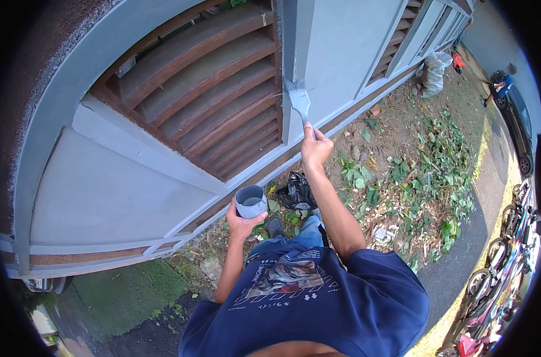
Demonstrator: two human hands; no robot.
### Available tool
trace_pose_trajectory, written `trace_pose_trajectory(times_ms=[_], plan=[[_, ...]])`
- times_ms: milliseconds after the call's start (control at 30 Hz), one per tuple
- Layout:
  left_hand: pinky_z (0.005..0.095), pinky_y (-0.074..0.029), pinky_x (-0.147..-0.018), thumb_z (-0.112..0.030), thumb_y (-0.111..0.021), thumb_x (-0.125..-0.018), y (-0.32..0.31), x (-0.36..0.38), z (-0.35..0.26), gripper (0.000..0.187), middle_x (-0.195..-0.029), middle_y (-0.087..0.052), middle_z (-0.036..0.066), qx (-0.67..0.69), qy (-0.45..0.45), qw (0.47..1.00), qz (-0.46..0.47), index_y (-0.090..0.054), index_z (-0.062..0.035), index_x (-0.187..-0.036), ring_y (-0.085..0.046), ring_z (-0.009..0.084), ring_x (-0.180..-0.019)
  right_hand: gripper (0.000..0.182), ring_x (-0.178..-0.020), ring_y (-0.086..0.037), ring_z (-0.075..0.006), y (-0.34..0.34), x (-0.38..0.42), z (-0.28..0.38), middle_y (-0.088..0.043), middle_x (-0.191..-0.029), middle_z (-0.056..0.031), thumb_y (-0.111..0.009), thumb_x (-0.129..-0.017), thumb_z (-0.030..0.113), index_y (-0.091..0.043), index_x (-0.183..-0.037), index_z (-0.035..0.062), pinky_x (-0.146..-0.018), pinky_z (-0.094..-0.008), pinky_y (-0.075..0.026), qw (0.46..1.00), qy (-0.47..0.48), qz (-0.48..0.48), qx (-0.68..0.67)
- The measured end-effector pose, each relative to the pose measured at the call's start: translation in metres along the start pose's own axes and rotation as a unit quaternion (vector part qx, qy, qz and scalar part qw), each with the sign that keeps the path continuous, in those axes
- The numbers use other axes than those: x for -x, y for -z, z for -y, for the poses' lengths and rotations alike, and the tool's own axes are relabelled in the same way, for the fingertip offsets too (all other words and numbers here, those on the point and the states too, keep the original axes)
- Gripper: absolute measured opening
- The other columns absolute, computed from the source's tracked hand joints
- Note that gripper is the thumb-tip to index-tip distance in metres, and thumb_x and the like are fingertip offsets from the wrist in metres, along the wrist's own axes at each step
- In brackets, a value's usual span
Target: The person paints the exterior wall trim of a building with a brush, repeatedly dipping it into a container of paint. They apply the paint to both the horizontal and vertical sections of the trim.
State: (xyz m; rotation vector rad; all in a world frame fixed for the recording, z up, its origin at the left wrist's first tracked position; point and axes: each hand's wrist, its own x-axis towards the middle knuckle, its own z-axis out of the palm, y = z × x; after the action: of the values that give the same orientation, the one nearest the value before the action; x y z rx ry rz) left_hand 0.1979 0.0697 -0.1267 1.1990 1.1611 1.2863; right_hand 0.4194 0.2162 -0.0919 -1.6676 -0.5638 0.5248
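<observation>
My right hand (pixel 314 149) grips the handle of a paintbrush (pixel 298 100), whose grey-coated bristles press against the grey vertical post of a gate (pixel 300 41). My left hand (pixel 242 223) holds a small cup of grey paint (pixel 250 201) lower down, near my knees. Beside the brush sit brown wooden louvre slats (pixel 205 101), framed by grey-painted panels (pixel 110 190).
Cut leaves and branches (pixel 413 178) litter the dirt to the right. A black bag (pixel 297 191) lies at the gate's foot. Another person (pixel 503 83) stands far off by a dark car (pixel 520 125). Bicycles (pixel 502 262) line the right edge.
</observation>
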Motion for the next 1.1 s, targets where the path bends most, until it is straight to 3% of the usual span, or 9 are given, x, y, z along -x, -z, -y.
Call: trace_pose_trajectory(times_ms=[100,233,333,467,600,767,867,1000,1100], plan=[[0.0335,-0.05,-0.092,-0.014,-0.092,-0.059,-0.002,-0.001,0.001,0.072,-0.112,-0.067,0.009,-0.014,0.002,1.0,0.007,-0.059,0.001,-0.121,-0.064,0.0179,-0.101,0.036,-0.065,-0.053,-0.0059,0.01,0.006,0.053,-0.066,-0.066,-0.0024,-0.068,-0.091,0.026,-0.071,-0.101,-0.0085,-0.059,-0.0267,-0.045,0.992,0.05,0.039,-0.113],[0.0324,-0.051,-0.091,-0.014,-0.093,-0.059,-0.004,-0.003,0.007,0.073,-0.111,-0.068,0.009,0.0,-0.008,1.0,0.008,-0.058,0.0006,-0.122,-0.065,0.0168,-0.1,0.036,-0.063,-0.054,-0.0069,0.012,0.002,0.064,-0.066,-0.065,-0.0048,-0.069,-0.091,0.027,-0.071,-0.101,-0.008,-0.058,-0.0275,-0.046,0.979,0.147,0.011,-0.14],[0.0325,-0.051,-0.091,-0.014,-0.093,-0.059,-0.005,-0.003,0.007,0.072,-0.111,-0.068,0.009,0.002,-0.012,1.0,0.006,-0.059,0.0009,-0.121,-0.065,0.0172,-0.1,0.038,-0.062,-0.062,-0.013,0.017,-0.006,0.028,-0.069,-0.067,-0.0124,-0.07,-0.089,0.03,-0.072,-0.102,-0.0063,-0.06,-0.0312,-0.049,0.99,0.138,0.007,-0.026],[0.0327,-0.051,-0.091,-0.014,-0.093,-0.059,0.002,-0.002,0.016,0.072,-0.111,-0.068,0.01,-0.005,-0.013,1.0,-0.001,-0.059,0.0014,-0.12,-0.065,0.0177,-0.1,0.041,-0.073,-0.072,-0.0321,0.022,-0.009,-0.027,-0.07,-0.081,-0.0258,-0.071,-0.085,0.035,-0.073,-0.102,-0.0032,-0.071,-0.0393,-0.054,0.988,0.113,0.018,0.101],[0.0328,-0.051,-0.091,-0.014,-0.093,-0.059,0.003,-0.003,0.014,0.072,-0.11,-0.068,0.01,-0.008,-0.003,1.0,-0.012,-0.059,0.0016,-0.12,-0.066,0.0181,-0.1,0.039,-0.073,-0.072,-0.0285,0.022,-0.007,-0.035,-0.071,-0.079,-0.0247,-0.072,-0.085,0.032,-0.073,-0.099,-0.0044,-0.071,-0.0392,-0.054,0.993,0.064,0.032,0.093],[0.033,-0.051,-0.091,-0.014,-0.093,-0.059,-0.001,-0.009,0.004,0.072,-0.11,-0.068,0.01,0.0,-0.004,1.0,-0.011,-0.059,0.0013,-0.12,-0.065,0.0179,-0.099,0.037,-0.069,-0.061,-0.0083,0.032,0.003,0.07,-0.071,-0.073,-0.0077,-0.072,-0.089,0.026,-0.071,-0.102,-0.0082,-0.062,-0.0272,-0.049,0.991,0.069,0.077,-0.088],[0.0331,-0.052,-0.091,-0.013,-0.093,-0.059,-0.004,-0.014,0.003,0.072,-0.111,-0.068,0.01,-0.023,-0.008,1.0,-0.012,-0.059,0.0009,-0.12,-0.065,0.0177,-0.1,0.035,-0.066,-0.055,-0.0045,0.033,0.004,0.103,-0.068,-0.071,-0.0008,-0.071,-0.091,0.025,-0.071,-0.103,-0.0074,-0.059,-0.0231,-0.045,0.979,0.127,0.073,-0.143],[0.0326,-0.052,-0.09,-0.013,-0.093,-0.059,-0.005,-0.016,0.003,0.071,-0.11,-0.068,0.009,0.003,-0.021,1.0,-0.003,-0.059,0.0007,-0.12,-0.065,0.0174,-0.099,0.034,-0.063,-0.056,-0.0066,0.028,-0.002,0.05,-0.069,-0.068,-0.0063,-0.072,-0.089,0.026,-0.073,-0.099,-0.0058,-0.058,-0.0271,-0.047,0.988,0.142,0.043,-0.045],[0.0323,-0.051,-0.09,-0.014,-0.093,-0.059,-0.003,-0.009,0.004,0.071,-0.11,-0.068,0.009,0.012,-0.015,1.0,0.003,-0.06,0.001,-0.12,-0.065,0.0171,-0.099,0.039,-0.071,-0.069,-0.0221,0.014,-0.017,-0.036,-0.072,-0.076,-0.0185,-0.074,-0.085,0.033,-0.074,-0.098,-0.0042,-0.07,-0.0353,-0.053,0.994,0.089,0.025,0.057]])
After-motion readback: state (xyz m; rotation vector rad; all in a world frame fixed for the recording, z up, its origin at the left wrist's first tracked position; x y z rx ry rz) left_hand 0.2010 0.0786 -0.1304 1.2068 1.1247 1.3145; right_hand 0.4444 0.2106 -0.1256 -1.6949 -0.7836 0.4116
